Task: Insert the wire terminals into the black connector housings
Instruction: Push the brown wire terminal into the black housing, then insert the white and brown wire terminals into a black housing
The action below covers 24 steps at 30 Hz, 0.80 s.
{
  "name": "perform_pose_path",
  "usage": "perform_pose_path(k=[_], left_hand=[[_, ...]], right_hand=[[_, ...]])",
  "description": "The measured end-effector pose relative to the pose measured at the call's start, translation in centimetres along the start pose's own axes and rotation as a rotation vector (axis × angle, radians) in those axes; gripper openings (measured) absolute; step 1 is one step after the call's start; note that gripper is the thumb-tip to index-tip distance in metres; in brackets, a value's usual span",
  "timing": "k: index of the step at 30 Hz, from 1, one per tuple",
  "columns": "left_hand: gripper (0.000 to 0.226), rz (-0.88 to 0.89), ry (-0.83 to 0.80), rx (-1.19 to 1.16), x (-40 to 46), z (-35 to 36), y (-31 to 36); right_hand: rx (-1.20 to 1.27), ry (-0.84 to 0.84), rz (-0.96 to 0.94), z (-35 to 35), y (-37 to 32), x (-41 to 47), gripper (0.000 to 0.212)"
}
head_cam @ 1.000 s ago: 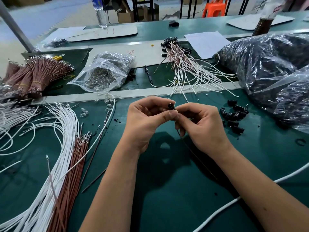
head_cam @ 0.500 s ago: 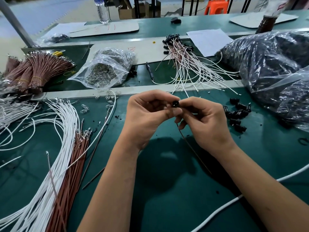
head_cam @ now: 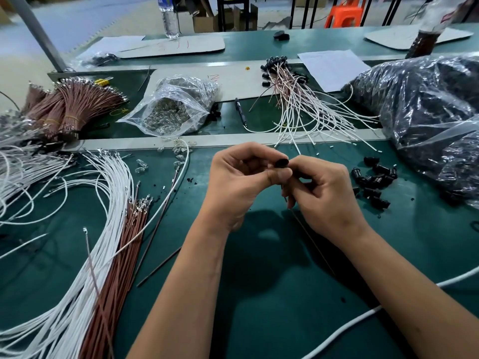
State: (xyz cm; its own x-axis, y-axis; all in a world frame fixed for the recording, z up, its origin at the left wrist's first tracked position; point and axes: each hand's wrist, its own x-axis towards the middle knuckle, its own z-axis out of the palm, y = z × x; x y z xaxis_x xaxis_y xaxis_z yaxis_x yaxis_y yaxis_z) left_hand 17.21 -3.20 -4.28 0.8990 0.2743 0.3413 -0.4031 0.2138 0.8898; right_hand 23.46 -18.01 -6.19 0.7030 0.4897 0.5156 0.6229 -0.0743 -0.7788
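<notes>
Both hands raised over green table (head_cam: 259, 294), meeting at centre. Left hand (head_cam: 238, 182) fingers curled, thumb and forefinger pinching small black connector (head_cam: 282, 162). Right hand (head_cam: 324, 193) fingers curled tight, touching same connector, gripping thin dark wire (head_cam: 313, 244) that trails down toward body. Loose black connectors pile (head_cam: 373, 177) just right of hands. White wires (head_cam: 85, 255) and brown wires (head_cam: 121, 255) lie left. Clear bag of terminals (head_cam: 173, 110) beyond.

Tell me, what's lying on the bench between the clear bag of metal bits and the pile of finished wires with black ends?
A dark pen lies there, between the clear bag and the finished wires, in the head view.
</notes>
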Motion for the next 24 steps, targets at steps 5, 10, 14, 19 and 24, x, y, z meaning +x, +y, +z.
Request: perform_pose_path(k=[5,10,14,19,24], left_hand=[[0.019,-0.091,0.163,-0.081,0.2,-0.1,0.7],[0.004,-0.014,0.624,-0.061,1.0,-3.8,2.4],[0.013,0.067,1.171,0.222,0.7,-7.0,3.0],[0.006,0.130,1.360,0.381,0.3,-9.7,3.7],[0.005,0.082,1.244,0.644,0.1,-9.6,3.9]], right_hand=[[0.106,-0.013,0.115,0.6,-0.4,-0.1,0.011],[0.002,-0.175,0.358,3.3,-1.3,2.4,0.022],[-0.005,-0.305,0.595,9.1,-2.7,7.7,0.037],[-0.243,-0.481,0.598,16.0,-4.1,11.8,0.024],[-0.145,-0.415,0.701,17.0,-4.7,12.3,0.006]])
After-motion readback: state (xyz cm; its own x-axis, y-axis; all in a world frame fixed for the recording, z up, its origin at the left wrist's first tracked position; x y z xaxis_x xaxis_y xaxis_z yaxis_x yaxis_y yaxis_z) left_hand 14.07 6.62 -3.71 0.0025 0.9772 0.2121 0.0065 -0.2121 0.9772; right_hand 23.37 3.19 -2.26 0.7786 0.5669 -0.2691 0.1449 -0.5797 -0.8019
